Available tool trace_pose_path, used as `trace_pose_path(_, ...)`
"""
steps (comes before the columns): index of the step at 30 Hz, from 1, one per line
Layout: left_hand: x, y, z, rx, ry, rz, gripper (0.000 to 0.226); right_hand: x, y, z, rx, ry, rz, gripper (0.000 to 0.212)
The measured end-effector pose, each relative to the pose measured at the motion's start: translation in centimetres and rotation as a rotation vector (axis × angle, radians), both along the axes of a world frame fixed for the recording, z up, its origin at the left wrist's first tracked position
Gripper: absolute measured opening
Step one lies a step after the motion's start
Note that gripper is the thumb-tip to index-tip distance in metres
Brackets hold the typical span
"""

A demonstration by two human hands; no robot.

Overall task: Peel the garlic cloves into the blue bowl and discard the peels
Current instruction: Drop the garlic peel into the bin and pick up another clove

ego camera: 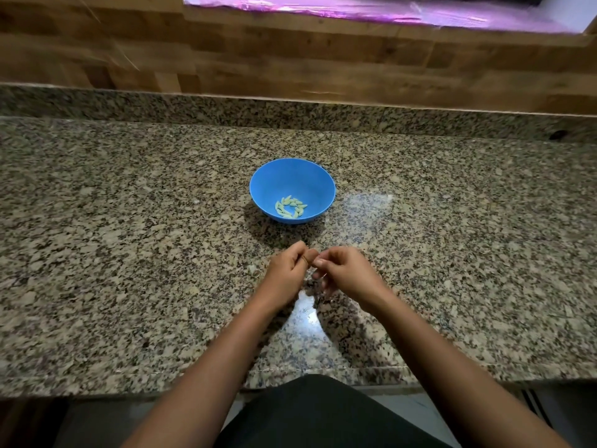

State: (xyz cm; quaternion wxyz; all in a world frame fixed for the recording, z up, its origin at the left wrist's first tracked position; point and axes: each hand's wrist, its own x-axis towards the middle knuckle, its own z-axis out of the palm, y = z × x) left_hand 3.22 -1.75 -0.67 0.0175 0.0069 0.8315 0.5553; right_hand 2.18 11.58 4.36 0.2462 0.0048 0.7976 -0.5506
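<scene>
A blue bowl (pixel 292 189) stands on the granite counter, holding several pale peeled garlic cloves (pixel 290 207) in a loose ring at its bottom. Just in front of the bowl my left hand (pixel 287 270) and my right hand (pixel 342 270) meet above the counter, fingers curled and fingertips pressed together. Whatever they pinch between them is hidden by the fingers. Neither hand touches the bowl.
The speckled granite counter (pixel 129 253) runs left and right, with a raised granite lip and a wood-panelled wall (pixel 290 53) behind it. A pink-lit opening (pixel 355 8) sits at the top. The counter's front edge lies close to my body.
</scene>
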Motion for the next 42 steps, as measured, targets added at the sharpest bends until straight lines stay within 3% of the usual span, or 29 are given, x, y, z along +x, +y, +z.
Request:
trace_pose_path(4, 0.0, 1.1, 0.2, -0.078, 0.035, 0.116, 0.034, 0.5, -0.9, -1.5, 0.416, 0.421, 0.025, 0.015)
trace_pose_path(6, -0.1, 1.7, 0.4, -0.084, 0.019, 0.177, 0.038, 1.0, -1.1, -2.2, 0.515, 0.594, 0.063, 0.014)
trace_pose_path(8, -0.3, 2.0, 0.8, -0.099, -0.003, 0.227, 0.039, 1.1, -1.1, -2.6, 0.522, 0.637, 0.059, 0.014)
trace_pose_path(10, -0.5, 2.2, 0.9, -0.048, -0.057, 0.255, 0.037, 1.2, -1.1, -2.6, 0.445, 0.573, -0.004, 0.015)
trace_pose_path(14, -0.6, 2.4, 0.7, 0.573, -0.310, 0.236, 0.029, 0.6, -0.9, -1.2, -0.195, -0.005, -0.223, 0.015)
trace_pose_path(16, -0.7, 2.1, 0.6, 0.662, -0.350, 0.223, 0.028, 0.6, -0.5, -0.6, -0.336, -0.088, -0.221, 0.012)
trace_pose_path(19, -1.2, 1.4, 0.8, 0.670, -0.374, 0.227, 0.029, 0.5, 0.0, -0.7, -0.260, -0.002, -0.229, 0.005)
trace_pose_path(23, -1.1, 0.7, 0.9, 0.358, -0.291, 0.173, 0.021, 0.2, 0.4, -1.4, -0.231, 0.035, -0.269, 0.004)
trace_pose_path(25, -0.9, 0.5, 0.7, 0.299, -0.259, 0.171, 0.013, 0.1, 0.7, -1.7, -0.237, 0.019, -0.289, 0.008)
trace_pose_path(31, -0.7, 0.6, 0.8, 0.402, -0.293, 0.146, 0.002, 0.1, 1.0, -1.5, -0.145, 0.114, -0.251, 0.005)
trace_pose_path(42, -1.2, 0.3, 1.9, 0.538, -0.383, 0.183, 0.007, -0.6, 1.2, -1.3, -0.097, 0.167, -0.177, 0.007)
